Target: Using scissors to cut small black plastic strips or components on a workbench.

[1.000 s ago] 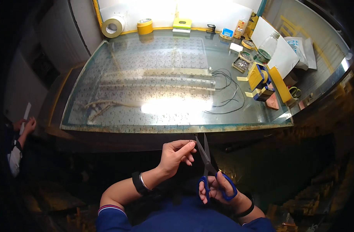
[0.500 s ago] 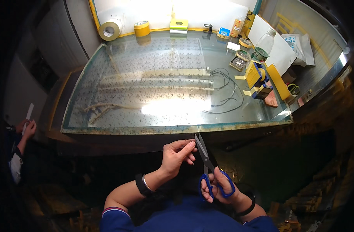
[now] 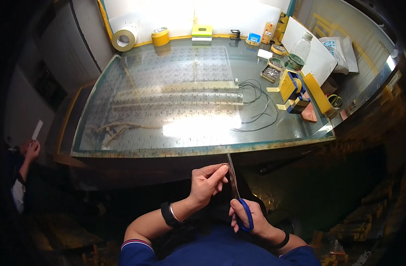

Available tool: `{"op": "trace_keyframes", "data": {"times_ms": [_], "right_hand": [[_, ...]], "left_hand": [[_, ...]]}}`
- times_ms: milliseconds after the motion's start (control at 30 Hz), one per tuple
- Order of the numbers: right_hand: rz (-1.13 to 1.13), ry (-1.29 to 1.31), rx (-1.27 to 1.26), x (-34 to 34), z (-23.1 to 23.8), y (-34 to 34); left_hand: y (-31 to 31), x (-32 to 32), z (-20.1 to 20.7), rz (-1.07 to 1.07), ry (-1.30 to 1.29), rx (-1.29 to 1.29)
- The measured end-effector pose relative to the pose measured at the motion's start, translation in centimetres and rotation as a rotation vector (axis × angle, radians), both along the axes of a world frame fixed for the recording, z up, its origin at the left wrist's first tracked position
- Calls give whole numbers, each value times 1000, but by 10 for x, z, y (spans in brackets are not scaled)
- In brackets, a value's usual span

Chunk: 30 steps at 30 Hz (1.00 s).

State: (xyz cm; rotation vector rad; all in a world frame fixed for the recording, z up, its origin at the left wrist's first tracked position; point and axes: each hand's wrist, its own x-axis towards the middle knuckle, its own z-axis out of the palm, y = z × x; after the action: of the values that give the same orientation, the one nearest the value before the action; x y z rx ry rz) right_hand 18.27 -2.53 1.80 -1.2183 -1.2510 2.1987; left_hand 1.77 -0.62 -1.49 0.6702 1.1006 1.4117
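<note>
My right hand [image 3: 258, 218] grips the blue handles of a pair of scissors [image 3: 235, 185]. The blades stand nearly upright, closed together and seen almost edge-on. Just left of the blades, my left hand [image 3: 204, 185] is closed in a pinch, thumb against forefinger, its fingertips close to the blades. Whatever lies in that pinch is too small or hidden to make out. Both hands are in front of the near edge of a glass-topped table [image 3: 256, 144], over a dark area. A clear sheet with rows of small dark marks [image 3: 167, 66] lies on the glass.
Tape rolls [image 3: 125, 38], a yellow-green block [image 3: 202, 31] and small tins line the back. To the right are a tape dispenser [image 3: 291, 86], a clear bottle [image 3: 299, 53] and a tray of small metal bits [image 3: 270, 73]. Another person's hands [image 3: 32, 150] hold a white strip at far left.
The scissor blades and handles have come together from being apart, and the scissors have turned edge-on. My left hand stays pinched beside them. The view has shifted slightly.
</note>
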Motion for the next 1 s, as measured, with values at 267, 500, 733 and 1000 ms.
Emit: {"op": "trace_keyframes", "data": {"times_ms": [267,500,733,1000], "right_hand": [[-17,-72,95,0,-7,0],[-45,-47,100,-2,-5,2],[-17,-157,139,-4,0,2],[-26,-57,96,-8,-2,6]], "left_hand": [[-5,-2,8,-11,39,2],[-10,1,10,-10,63,-38],[-17,-3,12,-25,104,-54],[-25,-3,4,-42,83,-36]]}}
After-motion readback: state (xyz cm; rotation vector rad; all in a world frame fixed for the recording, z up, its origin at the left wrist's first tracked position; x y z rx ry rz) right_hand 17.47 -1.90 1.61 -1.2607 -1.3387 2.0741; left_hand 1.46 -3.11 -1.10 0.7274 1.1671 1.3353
